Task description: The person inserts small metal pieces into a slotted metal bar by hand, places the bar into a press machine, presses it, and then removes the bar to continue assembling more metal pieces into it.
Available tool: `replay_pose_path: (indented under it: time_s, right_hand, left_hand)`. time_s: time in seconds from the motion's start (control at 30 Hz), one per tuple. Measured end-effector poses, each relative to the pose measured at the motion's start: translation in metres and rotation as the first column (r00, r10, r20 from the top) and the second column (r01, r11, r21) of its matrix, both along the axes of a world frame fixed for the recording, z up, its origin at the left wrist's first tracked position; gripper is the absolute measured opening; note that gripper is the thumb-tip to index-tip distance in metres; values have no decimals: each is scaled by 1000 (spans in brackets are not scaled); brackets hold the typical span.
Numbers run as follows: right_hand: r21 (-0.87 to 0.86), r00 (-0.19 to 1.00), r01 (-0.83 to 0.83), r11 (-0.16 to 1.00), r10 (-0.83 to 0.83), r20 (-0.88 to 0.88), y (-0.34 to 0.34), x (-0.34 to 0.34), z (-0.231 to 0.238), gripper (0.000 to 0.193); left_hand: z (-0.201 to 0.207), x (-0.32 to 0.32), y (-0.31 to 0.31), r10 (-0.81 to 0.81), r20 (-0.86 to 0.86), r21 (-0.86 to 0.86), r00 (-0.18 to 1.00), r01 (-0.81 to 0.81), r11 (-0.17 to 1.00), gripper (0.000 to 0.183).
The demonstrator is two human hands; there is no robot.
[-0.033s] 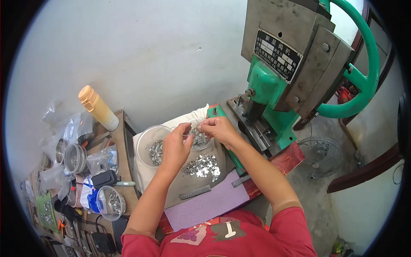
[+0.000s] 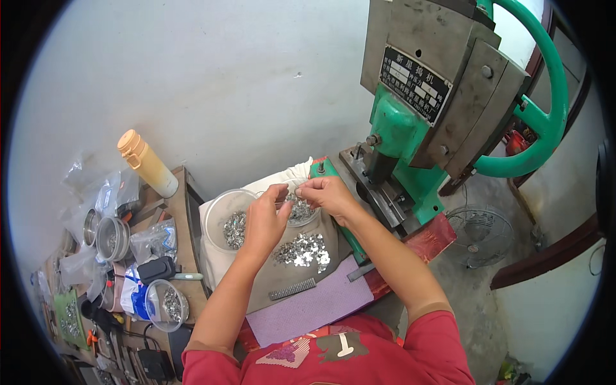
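Note:
My left hand is held between two clear round tubs, its fingers curled toward the thumb; anything in them is too small to make out. Above the right tub my right hand pinches thumb and fingertips together, and what they hold cannot be made out. Small shiny metal pieces fill part of that tub. More pieces lie in the left tub, beside my left hand. Below my hands, a loose pile of flat silvery pieces spreads over the beige cloth. A row of small metal parts lies nearer to me.
A green hand press with a large wheel rises on the right. The purple pad lies near my body. On the left bench stand a yellow bottle, plastic bags and another tub. A fan stands on the floor.

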State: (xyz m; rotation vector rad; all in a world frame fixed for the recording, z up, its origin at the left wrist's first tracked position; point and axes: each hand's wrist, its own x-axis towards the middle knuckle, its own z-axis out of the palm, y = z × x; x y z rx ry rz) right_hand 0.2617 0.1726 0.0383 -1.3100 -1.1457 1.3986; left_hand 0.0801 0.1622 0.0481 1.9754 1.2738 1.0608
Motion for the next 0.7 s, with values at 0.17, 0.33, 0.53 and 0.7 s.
replay_pose_path:
  time_s: [0.17, 0.33, 0.53, 0.7]
  right_hand:
    - [-19, 994, 36, 999, -38, -107, -1, 3, -10, 16]
    - [-93, 969, 77, 993, -97, -228, -4, 2, -12, 16]
    - [-33, 983, 94, 995, -98, -156, -3, -4, -21, 16]
    - [-43, 992, 85, 995, -89, -91, -4, -7, -20, 19]
  left_hand:
    - [-3, 13, 10, -45, 73, -114, 996, 53, 992, 25]
    - [-18, 14, 18, -51, 126, -95, 991, 63, 993, 20]
    - [-32, 11, 31, -25, 119, -118, 993, 40, 992, 14]
    - [-26, 9, 33, -8, 48, -116, 999, 14, 993, 15]
